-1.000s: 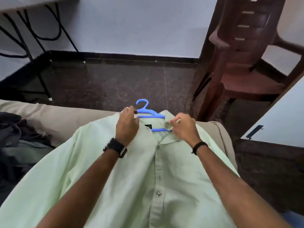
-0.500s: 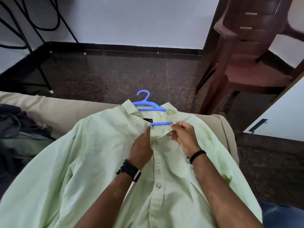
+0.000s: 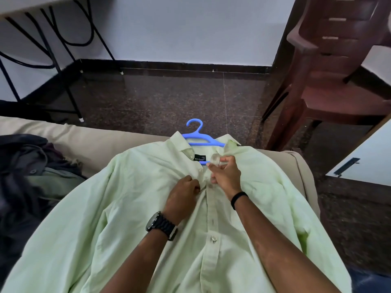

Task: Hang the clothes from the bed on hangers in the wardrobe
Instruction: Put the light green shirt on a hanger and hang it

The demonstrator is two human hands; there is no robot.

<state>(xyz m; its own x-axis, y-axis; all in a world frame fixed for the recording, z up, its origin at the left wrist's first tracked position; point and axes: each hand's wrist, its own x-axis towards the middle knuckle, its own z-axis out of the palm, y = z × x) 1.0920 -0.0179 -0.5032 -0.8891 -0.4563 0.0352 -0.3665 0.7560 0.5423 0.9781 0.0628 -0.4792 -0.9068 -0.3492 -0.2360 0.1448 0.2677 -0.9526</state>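
A pale green button-up shirt [image 3: 131,208] lies spread face up on the beige bed [image 3: 88,142]. A blue plastic hanger [image 3: 197,136] is inside it, its hook sticking out past the open collar toward the floor. My left hand [image 3: 183,192] pinches the left side of the placket just below the collar. My right hand [image 3: 225,174] pinches the right placket edge at the top buttonhole, close beside the left hand. Both hands meet at the shirt's top button.
A heap of dark and grey-green clothes [image 3: 27,170] lies on the bed at the left. Across the dark stone floor [image 3: 179,96] stand a brown plastic chair [image 3: 330,77] at right and a black metal table frame [image 3: 53,51] at left. A white panel [image 3: 368,157] is at right.
My left hand left the collar and hanger neck and came down to the placket. My right hand stayed by the collar's right side. The two hands have drawn together at the top button.
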